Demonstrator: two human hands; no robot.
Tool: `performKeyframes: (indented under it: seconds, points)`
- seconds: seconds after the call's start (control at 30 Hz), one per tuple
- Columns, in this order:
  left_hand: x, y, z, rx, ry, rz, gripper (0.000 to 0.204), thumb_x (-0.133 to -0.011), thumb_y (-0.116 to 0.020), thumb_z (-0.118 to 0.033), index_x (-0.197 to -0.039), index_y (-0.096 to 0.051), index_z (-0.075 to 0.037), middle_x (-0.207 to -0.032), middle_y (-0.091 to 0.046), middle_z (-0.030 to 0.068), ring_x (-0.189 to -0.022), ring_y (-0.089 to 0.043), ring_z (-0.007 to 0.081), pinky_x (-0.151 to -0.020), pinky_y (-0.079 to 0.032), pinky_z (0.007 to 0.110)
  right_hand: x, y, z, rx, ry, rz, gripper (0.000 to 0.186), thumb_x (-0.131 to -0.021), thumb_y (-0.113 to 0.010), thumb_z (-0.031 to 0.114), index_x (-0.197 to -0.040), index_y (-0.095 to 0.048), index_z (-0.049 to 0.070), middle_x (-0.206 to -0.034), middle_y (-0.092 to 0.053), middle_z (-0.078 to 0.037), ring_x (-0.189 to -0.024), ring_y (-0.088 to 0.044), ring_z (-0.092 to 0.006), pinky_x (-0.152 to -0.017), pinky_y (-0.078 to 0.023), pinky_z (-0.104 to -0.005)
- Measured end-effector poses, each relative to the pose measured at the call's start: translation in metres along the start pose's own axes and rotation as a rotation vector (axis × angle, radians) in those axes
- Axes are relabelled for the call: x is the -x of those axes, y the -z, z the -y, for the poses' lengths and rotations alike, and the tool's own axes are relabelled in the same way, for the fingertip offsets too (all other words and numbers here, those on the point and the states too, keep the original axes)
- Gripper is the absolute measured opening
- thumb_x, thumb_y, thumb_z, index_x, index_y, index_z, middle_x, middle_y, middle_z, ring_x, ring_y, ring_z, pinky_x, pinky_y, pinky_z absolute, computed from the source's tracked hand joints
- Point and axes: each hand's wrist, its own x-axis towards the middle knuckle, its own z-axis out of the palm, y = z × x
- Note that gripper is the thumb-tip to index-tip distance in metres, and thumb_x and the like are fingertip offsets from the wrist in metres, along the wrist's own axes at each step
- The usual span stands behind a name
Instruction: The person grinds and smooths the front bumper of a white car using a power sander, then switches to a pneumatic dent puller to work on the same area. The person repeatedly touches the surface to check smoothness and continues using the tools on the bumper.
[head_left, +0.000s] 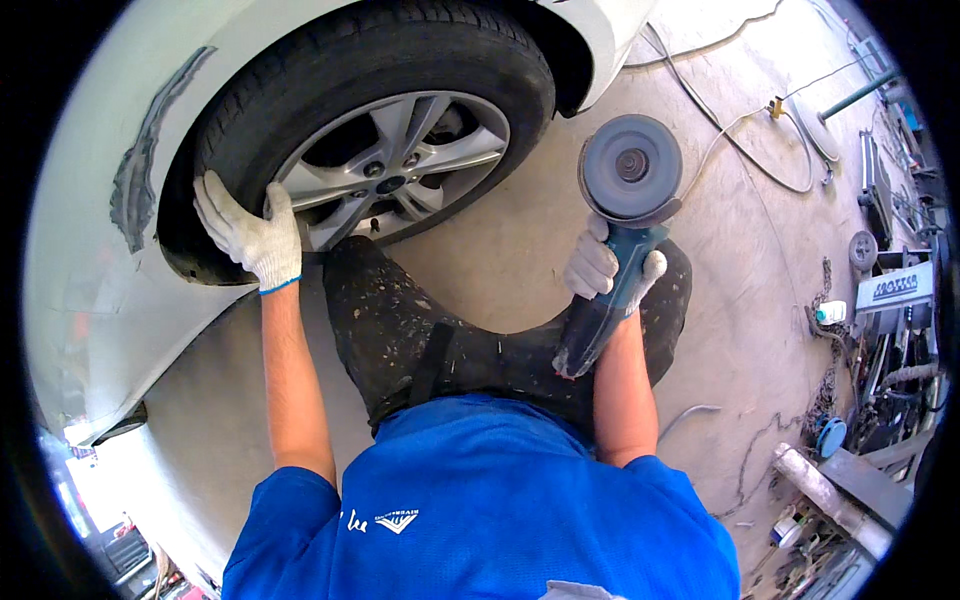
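My left hand point(252, 226), in a white knit glove, rests with fingers spread against the black tire point(255, 125) and the edge of its silver alloy wheel rim point(345, 180). My right hand point(600, 265), gloved the same way, is wrapped round the body of a teal and black angle grinder point(612, 290). The grinder's round grey disc point(630, 166) faces up toward me, above my right knee and apart from the car. On the white car's body panel point(90, 250), left of the tire, a rough grey scraped patch point(150, 150) shows. Whether the disc spins I cannot tell.
Hoses and cables point(700, 95) run across the concrete floor at the upper right. Along the right side lie metal parts, a chain point(826, 375), a white pipe point(830, 498) and a blue round cap point(831, 437). My dark, paint-spotted trousers point(480, 360) are between my arms.
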Motion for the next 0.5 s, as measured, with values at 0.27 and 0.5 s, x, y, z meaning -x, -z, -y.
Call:
performKeyframes:
  seconds: [0.27, 0.5]
  points:
    - [0.001, -0.002, 0.001, -0.003, -0.016, 0.003, 0.081, -0.078, -0.077, -0.027, -0.147, -0.042, -0.003, -0.153, -0.041, 0.0199, -0.139, -0.040, 0.0430, -0.113, -0.036, 0.056, -0.001, -0.002, -0.002, -0.006, -0.014, 0.007, 0.076, -0.063, -0.084, 0.048, -0.117, -0.050, 0.006, -0.074, -0.052, -0.002, -0.058, -0.052, -0.0168, -0.054, -0.039, -0.0323]
    - [0.002, -0.001, 0.003, -0.012, -0.023, -0.009, 0.080, -0.080, -0.076, -0.028, -0.148, -0.042, -0.003, -0.153, -0.041, 0.0208, -0.139, -0.040, 0.0420, -0.113, -0.037, 0.056, 0.000, -0.009, -0.005, 0.083, -0.023, -0.016, 0.072, -0.072, -0.082, 0.050, -0.117, -0.049, 0.004, -0.073, -0.054, 0.000, -0.052, -0.051, -0.0148, -0.048, -0.037, -0.0318]
